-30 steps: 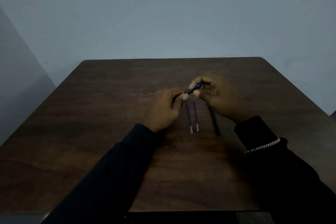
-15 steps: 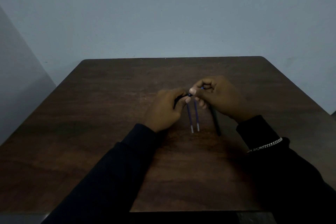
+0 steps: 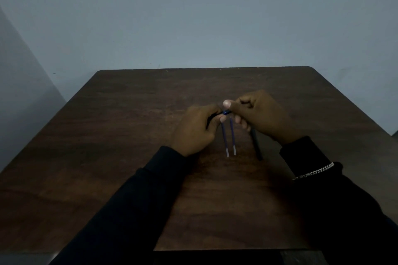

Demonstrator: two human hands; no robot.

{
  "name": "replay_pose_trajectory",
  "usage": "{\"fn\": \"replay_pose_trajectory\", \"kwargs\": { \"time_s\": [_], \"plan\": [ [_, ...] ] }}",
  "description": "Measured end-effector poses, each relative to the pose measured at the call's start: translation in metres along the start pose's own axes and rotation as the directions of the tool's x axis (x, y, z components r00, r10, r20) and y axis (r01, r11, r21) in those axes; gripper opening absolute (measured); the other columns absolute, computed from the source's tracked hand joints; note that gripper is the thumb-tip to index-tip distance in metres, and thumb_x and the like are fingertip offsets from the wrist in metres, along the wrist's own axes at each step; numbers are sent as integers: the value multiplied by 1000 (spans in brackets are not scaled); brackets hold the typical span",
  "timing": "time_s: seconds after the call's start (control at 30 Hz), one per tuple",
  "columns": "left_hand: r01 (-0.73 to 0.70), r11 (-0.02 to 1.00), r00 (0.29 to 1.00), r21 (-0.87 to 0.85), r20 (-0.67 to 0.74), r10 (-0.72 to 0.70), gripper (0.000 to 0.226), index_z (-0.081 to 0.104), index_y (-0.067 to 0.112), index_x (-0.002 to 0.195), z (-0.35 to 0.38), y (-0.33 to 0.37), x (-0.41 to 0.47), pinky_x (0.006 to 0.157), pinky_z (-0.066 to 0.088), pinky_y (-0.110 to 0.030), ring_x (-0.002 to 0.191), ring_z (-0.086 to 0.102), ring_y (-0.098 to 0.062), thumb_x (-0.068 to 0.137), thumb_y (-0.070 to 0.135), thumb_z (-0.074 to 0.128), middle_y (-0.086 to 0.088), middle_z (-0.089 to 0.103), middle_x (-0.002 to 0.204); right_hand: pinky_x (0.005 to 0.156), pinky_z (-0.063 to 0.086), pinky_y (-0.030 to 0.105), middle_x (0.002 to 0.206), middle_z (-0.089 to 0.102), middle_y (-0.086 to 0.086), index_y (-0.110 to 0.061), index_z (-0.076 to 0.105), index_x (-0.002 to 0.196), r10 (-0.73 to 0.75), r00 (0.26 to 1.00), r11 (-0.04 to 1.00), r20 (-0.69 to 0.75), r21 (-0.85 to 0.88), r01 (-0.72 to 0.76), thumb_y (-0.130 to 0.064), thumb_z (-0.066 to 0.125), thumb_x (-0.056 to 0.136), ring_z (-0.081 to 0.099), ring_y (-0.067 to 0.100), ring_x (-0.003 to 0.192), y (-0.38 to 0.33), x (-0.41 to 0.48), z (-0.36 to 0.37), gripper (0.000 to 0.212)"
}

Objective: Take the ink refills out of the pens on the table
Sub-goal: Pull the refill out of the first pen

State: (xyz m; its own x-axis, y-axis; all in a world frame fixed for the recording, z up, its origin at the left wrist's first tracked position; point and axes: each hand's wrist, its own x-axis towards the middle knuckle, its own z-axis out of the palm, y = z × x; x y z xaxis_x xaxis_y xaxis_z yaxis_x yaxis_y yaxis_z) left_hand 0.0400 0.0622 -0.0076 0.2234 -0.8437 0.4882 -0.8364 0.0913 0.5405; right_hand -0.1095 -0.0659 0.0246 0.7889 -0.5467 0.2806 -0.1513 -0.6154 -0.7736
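Observation:
Both hands hold one dark pen (image 3: pixel 226 112) above the middle of the brown table (image 3: pixel 129 135). My left hand (image 3: pixel 195 130) grips the black barrel, whose end sticks out at its left side. My right hand (image 3: pixel 261 115) pinches the blue end of the same pen between thumb and fingers. Two thin blue ink refills (image 3: pixel 228 139) lie side by side on the table just below the hands, their pale tips toward me. A black pen body (image 3: pixel 256 146) lies to their right, partly under my right hand.
The table's far edge meets a pale wall, and its near edge runs below my dark sleeves. A chain bracelet (image 3: pixel 314 171) sits on my right wrist.
My hands have closed in on each other and dropped slightly, so less of the pen shows between them. The refills and the black pen body on the table have not moved.

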Motion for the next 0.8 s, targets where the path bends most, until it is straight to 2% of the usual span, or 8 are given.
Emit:
{"fn": "replay_pose_trajectory", "kwargs": {
  "time_s": [0.2, 0.37, 0.43, 0.5, 0.57, 0.63, 0.7, 0.8],
  "plan": [
    [2, 1000, 1000, 7, 3, -2, 17, 71, 11, 90, 0, -2, 0, 54, 35, -15, 63, 56, -12, 103, 18, 62, 2, 64, 69, 65, 60, 26, 87, 77, 19, 0, 73, 99, -19, 995, 990, 95, 141, 5, -5, 68, 97, 72, 14, 67, 2, 2, -4, 7],
    [-11, 1000, 1000, 9, -6, 11, 16, 70, 12, 91, 0, 0, 0, 55, 35, -11, 65, 56, -8, 103, 18, 62, 9, 59, 67, 89, 56, 26, 105, 72, 7, -11, 75, 94, -117, 986, 992, 117, 63, 110, 8, 72, 84, 71, 19, 100, 2, 0, -10, 21],
    [-2, 1000, 1000, 7, 0, 2, 14, 70, 15, 93, 1, 0, 0, 56, 37, -10, 66, 56, -6, 103, 20, 62, 13, 56, 67, 93, 56, 28, 114, 68, 7, -13, 73, 101, -107, 986, 993, 129, 66, 99, 7, 71, 82, 69, 19, 107, 2, 0, -9, 28],
    [9, 1000, 1000, 14, 5, -9, 15, 69, 15, 93, 2, -1, 0, 56, 37, -11, 68, 57, -9, 104, 22, 61, 11, 57, 67, 80, 62, 33, 110, 69, 8, -14, 70, 106, -22, 996, 988, 90, 154, 8, -3, 70, 87, 72, 19, 97, 1, 1, -6, 22],
    [2, 1000, 1000, 14, 1, -2, 16, 70, 14, 92, 1, -1, 0, 56, 37, -11, 69, 57, -12, 104, 21, 61, 10, 58, 67, 62, 61, 31, 89, 74, 6, -13, 72, 97, 33, 999, 989, 38, 142, -38, -24, 68, 98, 72, 18, 73, 0, 1, -3, 11],
    [-7, 1000, 1000, 19, 0, 7, 16, 69, 14, 90, 0, 0, 0, 56, 36, -10, 69, 58, -11, 103, 20, 61, 11, 57, 67, 50, 54, 27, 66, 72, 4, -11, 71, 78, 34, 999, 999, 14, 41, -35, -40, 63, 101, 66, 14, 53, 0, 1, -2, 38],
    [-12, 1000, 1000, 29, 7, 12, 17, 68, 14, 88, 0, 0, -1, 56, 35, -9, 65, 56, -5, 103, 19, 61, 14, 54, 66, 46, 50, 23, 57, 68, -1, -11, 70, 71, 27, 999, 999, 30, 19, -28, -38, 63, 102, 61, 9, 46, -1, 0, -2, 42],
    [-8, 999, 1000, 34, 10, 8, 20, 66, 14, 84, 0, 0, 0, 54, 32, -11, 60, 51, 0, 103, 18, 62, 16, 51, 64, 53, 54, 25, 70, 74, 9, -3, 73, 87, 3, 999, 997, 52, 76, -7, -21, 65, 101, 66, 11, 54, 1, 0, -4, 24]
  ]
}}
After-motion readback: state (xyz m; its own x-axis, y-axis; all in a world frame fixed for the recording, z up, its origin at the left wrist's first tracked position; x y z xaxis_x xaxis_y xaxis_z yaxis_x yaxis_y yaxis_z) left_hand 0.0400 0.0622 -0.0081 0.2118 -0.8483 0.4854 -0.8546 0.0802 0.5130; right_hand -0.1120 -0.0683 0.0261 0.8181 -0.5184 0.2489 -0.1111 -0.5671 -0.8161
